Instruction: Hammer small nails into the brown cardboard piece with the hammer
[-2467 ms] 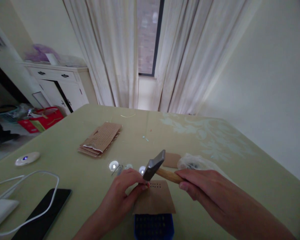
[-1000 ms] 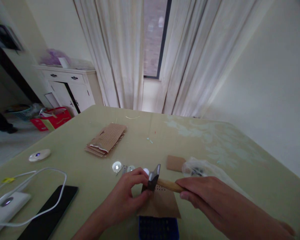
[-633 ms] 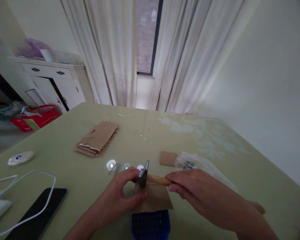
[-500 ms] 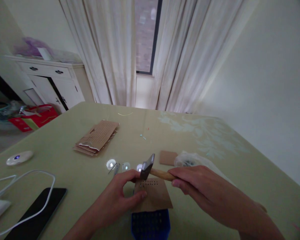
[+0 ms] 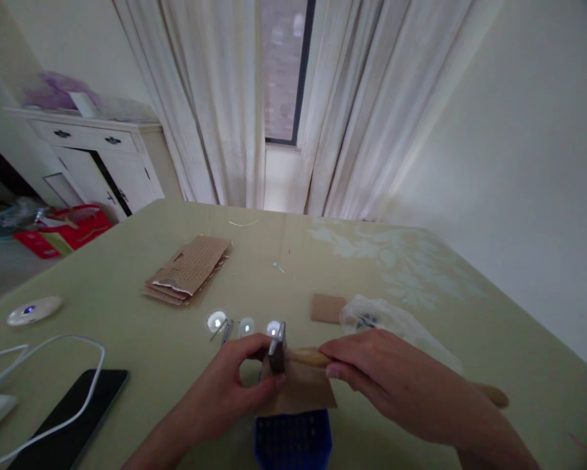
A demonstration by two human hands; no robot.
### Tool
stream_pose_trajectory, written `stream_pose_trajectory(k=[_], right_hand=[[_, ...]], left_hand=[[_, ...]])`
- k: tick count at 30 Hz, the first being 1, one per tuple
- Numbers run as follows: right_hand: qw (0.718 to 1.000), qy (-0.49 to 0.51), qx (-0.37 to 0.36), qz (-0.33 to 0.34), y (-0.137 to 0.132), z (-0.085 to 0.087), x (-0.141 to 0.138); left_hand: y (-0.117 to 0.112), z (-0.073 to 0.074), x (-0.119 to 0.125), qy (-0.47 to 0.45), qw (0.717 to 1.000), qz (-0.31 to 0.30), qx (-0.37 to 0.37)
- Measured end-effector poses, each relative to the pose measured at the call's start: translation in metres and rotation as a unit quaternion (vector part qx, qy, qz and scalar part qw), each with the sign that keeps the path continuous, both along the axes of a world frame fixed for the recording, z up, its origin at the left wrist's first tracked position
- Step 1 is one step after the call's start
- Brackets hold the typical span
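Observation:
My right hand [image 5: 386,382] is wrapped round the wooden handle of a hammer [image 5: 309,356]. The handle's far end sticks out past my wrist. The hammer's metal head is low over a piece of brown cardboard [image 5: 307,391], right by my left fingertips, and covers part of the punched holes. My left hand [image 5: 241,375] grips the cardboard's left side, thumb on top; whether a nail is between its fingers is hidden. Under the cardboard stands a blue plastic basket [image 5: 293,438] with holes in its wall. Several nails [image 5: 227,331] lie beyond my left hand.
Small round clear discs [image 5: 217,321] lie near the nails. A stack of punched cardboard [image 5: 190,269] sits further left. Beyond my right hand are a small cardboard piece [image 5: 327,308] and a clear plastic bag [image 5: 396,320]. A phone [image 5: 72,418], white cable and white mouse [image 5: 34,310] occupy the left.
The hammer head has swung down toward the cardboard beside my left fingers, and my right hand has dropped slightly and shifted left with it. My left hand stays in place.

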State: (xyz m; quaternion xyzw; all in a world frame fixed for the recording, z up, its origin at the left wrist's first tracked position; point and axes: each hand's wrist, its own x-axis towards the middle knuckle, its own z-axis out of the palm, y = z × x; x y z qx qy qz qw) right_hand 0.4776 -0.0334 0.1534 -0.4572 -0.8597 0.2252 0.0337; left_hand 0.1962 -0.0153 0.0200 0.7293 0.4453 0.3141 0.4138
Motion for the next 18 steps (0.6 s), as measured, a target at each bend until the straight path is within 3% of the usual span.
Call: stream_pose_trajectory(k=[6, 9, 10, 12, 18], right_hand=[[0.998, 0.036, 0.045, -0.027, -0.002, 0.001, 0.011], [0.994, 0.050, 0.087, -0.039, -0.002, 0.000, 0.019], [0.993, 0.051, 0.100, -0.040, -0.001, 0.000, 0.021], [0.992, 0.049, 0.114, -0.036, 0.000, 0.000, 0.021], [0.992, 0.038, 0.117, -0.042, 0.002, 0.001, 0.018]], left_hand=[[0.011, -0.001, -0.012, -0.044, 0.998, 0.018, -0.045], [0.031, 0.004, -0.033, 0.095, 0.988, 0.123, -0.011], [0.038, 0.005, -0.041, 0.184, 0.967, 0.175, 0.005], [0.047, 0.003, -0.055, 0.254, 0.942, 0.219, 0.008], [0.050, -0.010, -0.066, 0.336, 0.919, 0.206, 0.016]])
